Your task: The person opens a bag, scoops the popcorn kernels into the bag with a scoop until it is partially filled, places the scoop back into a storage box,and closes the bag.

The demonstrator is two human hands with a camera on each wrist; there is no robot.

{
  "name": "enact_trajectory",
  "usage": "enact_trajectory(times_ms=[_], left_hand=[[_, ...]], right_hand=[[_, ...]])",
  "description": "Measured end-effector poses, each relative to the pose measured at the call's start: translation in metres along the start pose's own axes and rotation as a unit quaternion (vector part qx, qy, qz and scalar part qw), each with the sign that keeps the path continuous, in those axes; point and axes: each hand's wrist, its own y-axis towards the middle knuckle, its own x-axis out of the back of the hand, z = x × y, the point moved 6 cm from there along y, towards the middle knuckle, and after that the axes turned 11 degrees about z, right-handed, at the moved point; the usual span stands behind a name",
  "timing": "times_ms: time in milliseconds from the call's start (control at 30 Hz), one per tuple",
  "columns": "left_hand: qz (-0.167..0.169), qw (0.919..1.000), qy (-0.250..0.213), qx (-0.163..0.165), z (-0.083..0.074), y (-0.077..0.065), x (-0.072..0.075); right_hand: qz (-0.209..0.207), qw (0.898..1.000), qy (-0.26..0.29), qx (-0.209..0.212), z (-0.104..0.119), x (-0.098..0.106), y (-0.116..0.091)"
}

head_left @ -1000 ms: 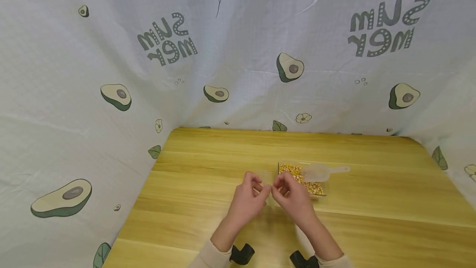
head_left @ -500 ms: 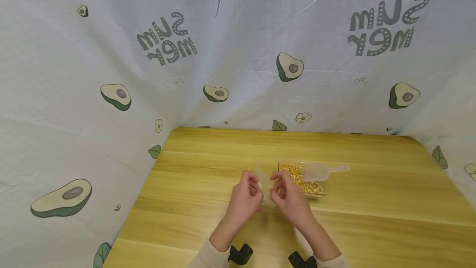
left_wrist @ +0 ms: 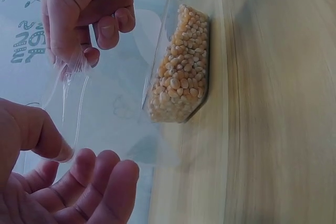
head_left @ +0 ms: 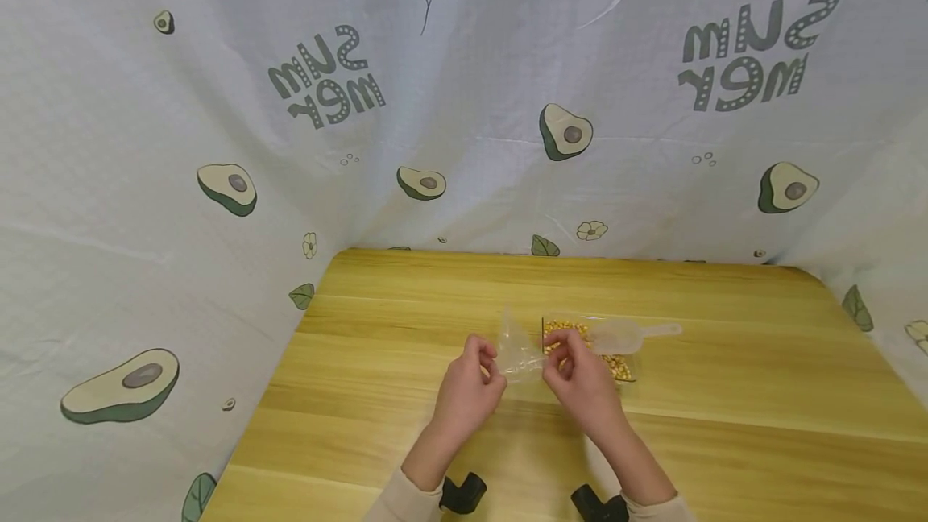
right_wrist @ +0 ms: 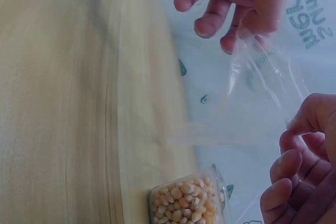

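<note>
A thin clear zip bag is stretched between my two hands over the table. My left hand pinches one top corner between thumb and forefinger. The opposite corner is pinched by my right hand, where the plastic bunches into creases. In the left wrist view, a double line runs along the mouth of the bag, and its lower part hangs down with nothing visible inside. Just behind my right hand stands a clear box of yellow corn kernels, partly covered by that hand in the head view.
A translucent scoop lies on the kernels, its handle sticking out past the box's right side. The wooden table ends at a white curtain printed with avocados, at the back and sides.
My hands have moved apart, left hand to the left and right hand to the right. The bag between them has spread out and become plainly visible.
</note>
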Motion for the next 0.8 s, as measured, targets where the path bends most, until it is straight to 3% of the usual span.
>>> enact_trajectory(times_ms=[267,467,567,700,800], left_hand=[[0.0,0.9991,0.04,0.012,-0.001,-0.002,0.001],[0.034,0.9987,0.031,0.019,-0.001,-0.003,-0.003],[0.032,0.999,0.029,0.014,-0.004,-0.003,-0.003],[-0.018,0.9977,0.039,-0.053,-0.017,-0.004,0.004],[-0.056,0.9847,0.083,-0.143,-0.031,-0.006,0.009]], right_hand=[[0.007,1.0,-0.005,-0.021,-0.002,0.0,0.001],[0.015,1.0,-0.007,-0.024,0.001,0.0,0.001],[0.012,1.0,-0.02,-0.015,0.003,0.0,0.001],[-0.001,0.998,-0.054,0.014,0.009,0.001,0.002],[-0.006,0.996,-0.078,0.035,0.014,0.002,0.003]])
